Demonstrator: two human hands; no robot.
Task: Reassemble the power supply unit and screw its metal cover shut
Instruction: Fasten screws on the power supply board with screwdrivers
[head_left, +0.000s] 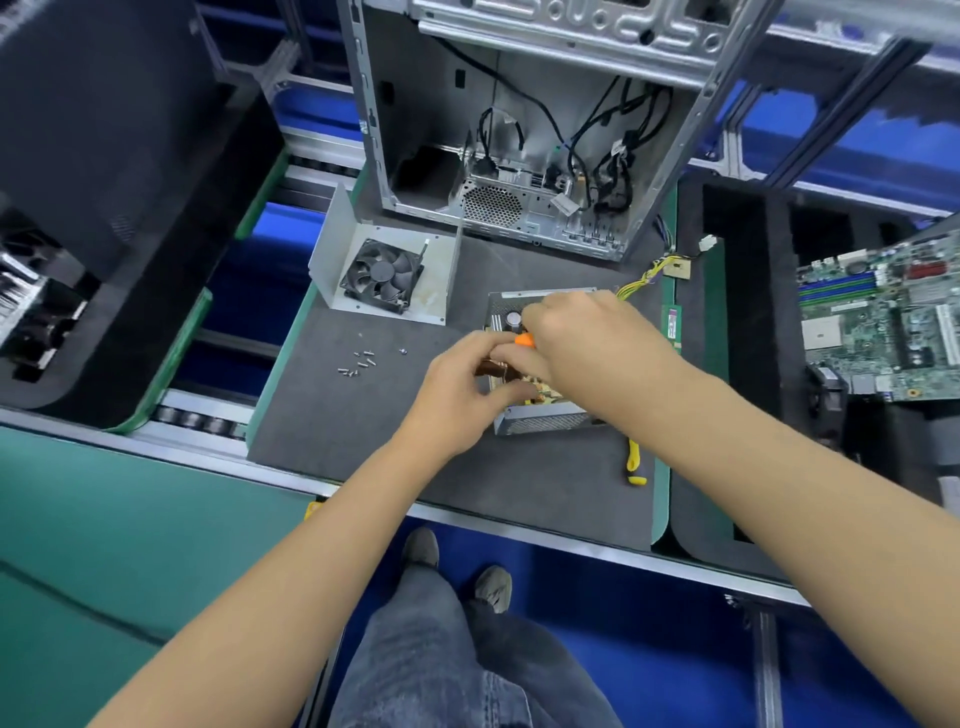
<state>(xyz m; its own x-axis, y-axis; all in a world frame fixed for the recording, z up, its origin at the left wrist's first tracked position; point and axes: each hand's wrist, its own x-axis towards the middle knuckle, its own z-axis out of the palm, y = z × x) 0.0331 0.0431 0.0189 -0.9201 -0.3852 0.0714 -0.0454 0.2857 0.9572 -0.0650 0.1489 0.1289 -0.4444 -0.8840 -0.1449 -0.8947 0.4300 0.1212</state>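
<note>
The open power supply unit lies on the grey mat, its circuit board and a capacitor showing between my hands. My right hand is curled over its top and grips an orange-handled screwdriver. My left hand rests at the unit's left side, fingers curled on the board's brown parts by the tool. The metal cover, with a black fan mounted in it, stands apart to the upper left. Several loose screws lie on the mat left of the unit.
An empty computer case with dangling cables stands behind. A yellow-and-black screwdriver lies right of the unit, under my right forearm. A motherboard sits at the right, a RAM stick near the mat edge. Black foam trays flank both sides.
</note>
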